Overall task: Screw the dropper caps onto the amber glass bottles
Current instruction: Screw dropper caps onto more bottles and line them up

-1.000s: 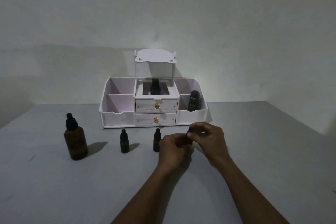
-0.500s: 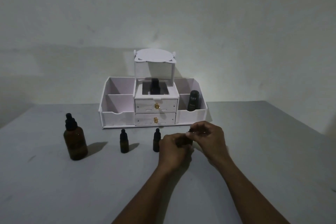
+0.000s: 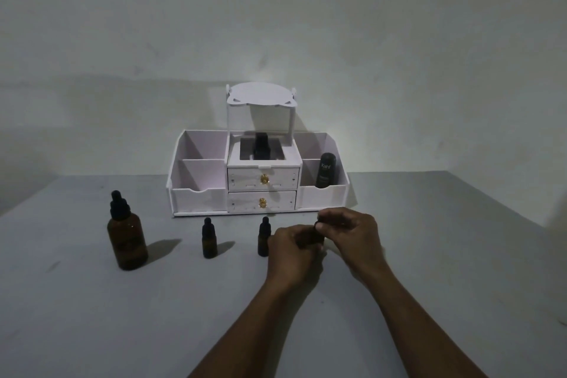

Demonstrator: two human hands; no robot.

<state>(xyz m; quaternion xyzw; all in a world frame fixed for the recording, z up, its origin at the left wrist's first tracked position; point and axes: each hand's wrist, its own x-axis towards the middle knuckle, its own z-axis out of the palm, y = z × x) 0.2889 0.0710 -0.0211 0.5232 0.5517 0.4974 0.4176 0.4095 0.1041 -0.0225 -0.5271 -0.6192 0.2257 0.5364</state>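
Holding a small bottle (image 3: 309,238) between both hands, the person works over the grey table (image 3: 92,316), just in front of a white organizer (image 3: 199,198). The left hand (image 3: 293,255) has its fingers curled round the bottle's body, which hides most of the bottle; whether its base touches the table cannot be told. The right hand (image 3: 348,233) is bent in from the right, with thumb and fingertips pinching the dark cap (image 3: 318,222) at the bottle's top. How far the cap is seated on the neck cannot be made out in the dim light.

Three more bottles stand upright on the table to the left of the hands, each with its dropper cap on. The nearest small one (image 3: 264,239) stands just beside the left hand's knuckles. A second small one (image 3: 209,242) stands farther left, apart from the first. A large amber bottle (image 3: 127,241) stands well apart at the far left.

The organizer sits against the pale wall (image 3: 276,24) and has two drawers with gold knobs at its centre. A black tube (image 3: 325,170) stands in its front right compartment, and a dark bottle (image 3: 260,147) stands in the middle compartment above the drawers.
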